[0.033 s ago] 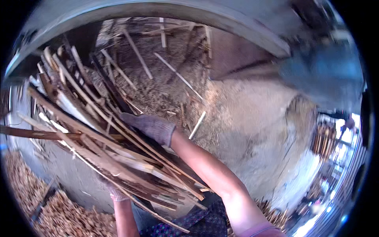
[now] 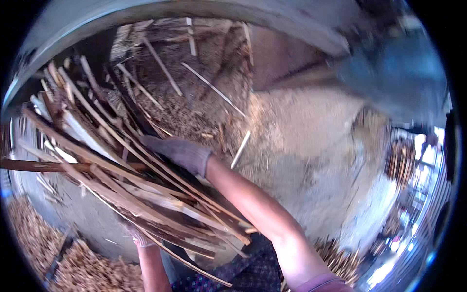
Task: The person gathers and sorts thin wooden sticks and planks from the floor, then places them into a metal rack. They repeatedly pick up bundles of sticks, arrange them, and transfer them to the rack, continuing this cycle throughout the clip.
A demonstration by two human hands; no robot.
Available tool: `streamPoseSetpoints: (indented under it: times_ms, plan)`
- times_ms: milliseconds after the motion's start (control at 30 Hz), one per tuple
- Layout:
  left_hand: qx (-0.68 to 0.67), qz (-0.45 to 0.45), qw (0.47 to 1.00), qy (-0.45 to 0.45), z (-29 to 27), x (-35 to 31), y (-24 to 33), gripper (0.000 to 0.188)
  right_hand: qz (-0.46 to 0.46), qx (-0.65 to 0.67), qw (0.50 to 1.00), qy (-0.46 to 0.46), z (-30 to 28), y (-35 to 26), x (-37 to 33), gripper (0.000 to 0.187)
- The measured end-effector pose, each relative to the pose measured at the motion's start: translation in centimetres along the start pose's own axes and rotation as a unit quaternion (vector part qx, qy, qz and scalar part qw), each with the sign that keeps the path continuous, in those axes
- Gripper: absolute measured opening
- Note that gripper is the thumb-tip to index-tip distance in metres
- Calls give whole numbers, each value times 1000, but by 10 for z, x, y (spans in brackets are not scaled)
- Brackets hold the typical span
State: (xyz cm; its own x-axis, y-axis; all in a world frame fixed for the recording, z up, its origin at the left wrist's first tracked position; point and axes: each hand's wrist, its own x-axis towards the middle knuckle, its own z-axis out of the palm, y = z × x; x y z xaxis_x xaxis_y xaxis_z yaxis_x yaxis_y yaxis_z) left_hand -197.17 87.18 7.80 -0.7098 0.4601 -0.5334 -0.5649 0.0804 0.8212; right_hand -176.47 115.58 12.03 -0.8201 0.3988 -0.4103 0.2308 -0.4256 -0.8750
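Note:
A large loose bundle of long wooden strips [image 2: 90,148] slants across my front, from the upper left down toward my lap. My right hand [image 2: 182,153], in a greyish work glove, presses against its far side, fingertips partly hidden among the strips. From below, on the near side, my left hand [image 2: 136,234] bears the bundle; its glove cuff shows, while the fingers are hidden under the wood. The strips are uneven, some pale, some dark with bark. A brown stick [image 2: 39,165] juts out crosswise at the left.
Loose sticks [image 2: 163,68] and debris litter the ground beyond. A concrete beam [image 2: 194,9] curves across the top. Wood chips [image 2: 92,272] are heaped at the lower left. A brown board [image 2: 287,58] and a blurred blue object [image 2: 394,78] are at the upper right; a wood stack [image 2: 401,160] stands farther right.
The bundle and my right hand sit slightly more to the left in the picture. The background has shifted slightly left and up. Both hands keep their places on the strips.

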Motion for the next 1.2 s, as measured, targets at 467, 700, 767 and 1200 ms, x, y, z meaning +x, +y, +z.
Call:
streamPoseSetpoints:
  times_ms: [467,700,767,1200]
  plan:
    - [482,129,784,-368,-54,30,-16,99,30,126,967,220,3,72,-139,87]
    - [425,157,649,-612,-71,77,-205,113,154,269,858,410,71,293,-169,70]
    - [432,105,601,-664,-81,94,-227,105,132,332,823,441,82,303,-204,66]
    - [284,42,283,-915,124,-58,-316,100,-12,384,544,746,190,317,-409,73]
